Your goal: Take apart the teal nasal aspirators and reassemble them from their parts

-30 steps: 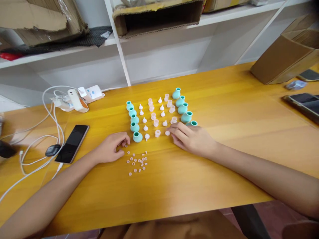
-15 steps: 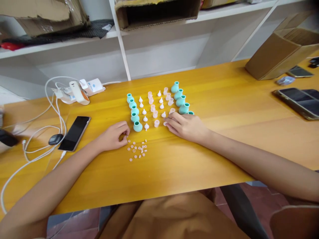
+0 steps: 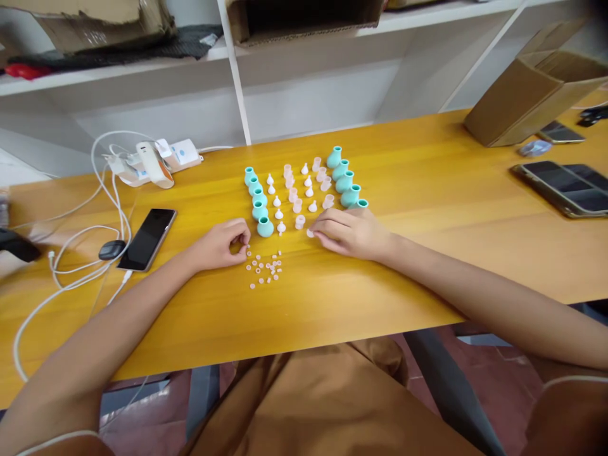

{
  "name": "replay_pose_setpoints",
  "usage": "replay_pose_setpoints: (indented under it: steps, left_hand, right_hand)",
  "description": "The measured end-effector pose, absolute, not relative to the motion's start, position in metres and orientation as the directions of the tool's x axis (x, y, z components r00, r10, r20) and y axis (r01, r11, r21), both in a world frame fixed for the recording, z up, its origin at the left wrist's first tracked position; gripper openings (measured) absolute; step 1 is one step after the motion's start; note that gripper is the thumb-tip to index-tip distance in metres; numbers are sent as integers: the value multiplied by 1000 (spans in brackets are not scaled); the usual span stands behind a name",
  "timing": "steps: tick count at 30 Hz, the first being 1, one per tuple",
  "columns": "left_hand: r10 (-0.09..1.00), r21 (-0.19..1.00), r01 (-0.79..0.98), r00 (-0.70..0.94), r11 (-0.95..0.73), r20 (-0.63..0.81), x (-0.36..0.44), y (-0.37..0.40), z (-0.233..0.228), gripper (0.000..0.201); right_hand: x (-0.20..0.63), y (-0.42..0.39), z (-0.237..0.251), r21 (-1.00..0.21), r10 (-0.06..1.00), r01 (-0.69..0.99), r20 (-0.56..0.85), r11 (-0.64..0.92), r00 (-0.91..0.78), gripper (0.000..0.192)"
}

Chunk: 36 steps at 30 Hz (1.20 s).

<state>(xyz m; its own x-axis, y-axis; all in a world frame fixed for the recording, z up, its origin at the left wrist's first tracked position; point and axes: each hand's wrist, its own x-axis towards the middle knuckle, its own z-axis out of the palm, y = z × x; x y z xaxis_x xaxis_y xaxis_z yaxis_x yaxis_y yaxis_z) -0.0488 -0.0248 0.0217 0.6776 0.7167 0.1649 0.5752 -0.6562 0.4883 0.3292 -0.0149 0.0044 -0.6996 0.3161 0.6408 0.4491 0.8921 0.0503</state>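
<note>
Looks like the sorting stage: left hand (image 3: 219, 244) curled loosely beside the scattered tiny pink rings (image 3: 264, 268), right hand (image 3: 350, 232) fingertips pinching a small pink cap (image 3: 310, 233) on the yellow wooden bench (image 3: 427, 209). Next probably needs careful fingertip placement.

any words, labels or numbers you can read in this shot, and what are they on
No text can be read anywhere in this picture.
White power strip: a blue mark on top, too small and blurred to read.
Black phone by the left hand: screen dark, nothing shown.
Phones at the right edge: screens dark.
Cardboard box: no print visible.
Teal pieces and pink pieces near the right hand: plain, unmarked.
</note>
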Motion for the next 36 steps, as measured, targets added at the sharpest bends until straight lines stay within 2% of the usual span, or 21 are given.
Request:
replay_pose_setpoints:
  steps: [5,8,10,14,18,24,27,30,33,36]
  left_hand:
    - [694,487,556,703,-673,156,-51,-24,22,23]
    - [685,480,548,709,-685,169,-51,-24,21,14]
    - [688,488,544,704,-683,177,-51,-25,21,8]
    - [691,520,526,698,-673,189,-51,-24,21,7]
    - [719,562,515,657,-647,226,-51,-24,22,5]
    - [718,621,445,629,-646,296,-43,-31,22,5]
    - [712,644,387,596,-660,372,-32,-41,23,7]
    - [749,689,361,518,-629,413,-17,-56,25,9]
    - [813,769,336,439,-544,383,-1,-71,25,16]
    - [858,849,277,399,-450,324,12,-79,21,19]
  right_hand:
    - [301,-31,14,-227,478,430,566,874,-672,11]
    - [287,-36,20,-441,592,397,544,805,-595,9]
    - [282,-37,22,-519,636,373,564,769,-527,10]
    - [280,-35,18,-601,682,331,579,727,-447,15]
    - [280,-37,10,-715,758,289,511,636,-405,20]
    - [285,-35,6,-786,789,261,412,561,-455,19]
    - [287,-32,3,-866,840,244,294,436,-457,20]
    - [287,-31,-1,-949,862,182,141,258,-487,26]
    - [283,-32,-2,-986,860,108,56,128,-508,32]
    - [279,-32,0,-997,865,30,46,70,-500,34]
